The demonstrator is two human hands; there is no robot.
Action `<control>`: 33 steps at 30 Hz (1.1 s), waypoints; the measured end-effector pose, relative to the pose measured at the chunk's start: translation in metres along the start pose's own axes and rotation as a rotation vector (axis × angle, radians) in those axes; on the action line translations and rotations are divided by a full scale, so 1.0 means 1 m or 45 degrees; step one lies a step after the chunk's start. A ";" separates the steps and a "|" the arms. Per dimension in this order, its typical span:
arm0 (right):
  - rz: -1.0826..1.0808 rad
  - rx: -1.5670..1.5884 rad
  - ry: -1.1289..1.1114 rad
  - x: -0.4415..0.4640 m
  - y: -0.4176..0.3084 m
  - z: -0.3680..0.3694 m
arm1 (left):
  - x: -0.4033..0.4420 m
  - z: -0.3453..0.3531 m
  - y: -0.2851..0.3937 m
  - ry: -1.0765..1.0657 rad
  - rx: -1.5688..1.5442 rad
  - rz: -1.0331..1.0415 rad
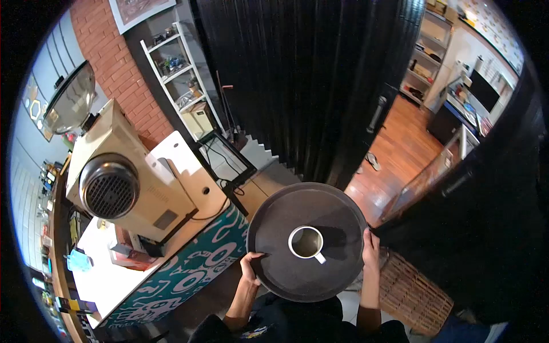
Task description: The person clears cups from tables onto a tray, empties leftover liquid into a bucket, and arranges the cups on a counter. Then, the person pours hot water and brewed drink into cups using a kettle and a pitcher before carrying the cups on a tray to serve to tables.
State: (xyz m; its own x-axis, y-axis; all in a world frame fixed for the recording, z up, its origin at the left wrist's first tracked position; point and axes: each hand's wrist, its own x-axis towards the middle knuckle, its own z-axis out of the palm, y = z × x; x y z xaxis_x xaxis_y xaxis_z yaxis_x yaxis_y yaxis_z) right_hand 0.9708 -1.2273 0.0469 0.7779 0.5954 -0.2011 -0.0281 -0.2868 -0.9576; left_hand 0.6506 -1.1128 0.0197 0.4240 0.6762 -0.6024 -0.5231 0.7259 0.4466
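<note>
Round dark tray (280,220) at lower centre, left hand (250,267) and right hand (371,250) gripped its rim (fingers (368,238) curled around it), white cup (306,242) stood near its middle.

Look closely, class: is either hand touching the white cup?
No: the white cup stands on the round tray, while the left hand and right hand hold the tray's edges.

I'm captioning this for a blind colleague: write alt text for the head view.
A person's left hand and right hand hold a round dark tray with a white cup on it. A large grinder stands on a counter to the left; a wicker basket is at lower right.
</note>
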 end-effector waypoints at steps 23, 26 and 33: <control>-0.312 0.074 -0.819 0.394 -0.125 0.262 | 0.238 0.176 0.155 0.621 -0.139 0.578; -0.249 -0.013 -0.841 0.419 -0.134 0.303 | 0.274 0.170 0.189 0.707 0.044 0.650; -0.222 -0.117 -0.721 0.507 -0.152 0.446 | 0.386 0.128 0.299 0.907 0.385 0.718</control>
State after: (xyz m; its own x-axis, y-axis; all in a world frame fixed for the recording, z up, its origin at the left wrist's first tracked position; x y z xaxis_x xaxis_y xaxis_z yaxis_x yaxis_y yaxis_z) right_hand 1.0896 -0.5472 -0.0016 0.3101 0.9396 -0.1451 0.1442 -0.1974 -0.9697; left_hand 0.7528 -0.6187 0.0054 -0.4332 0.7732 -0.4632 -0.2579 0.3861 0.8857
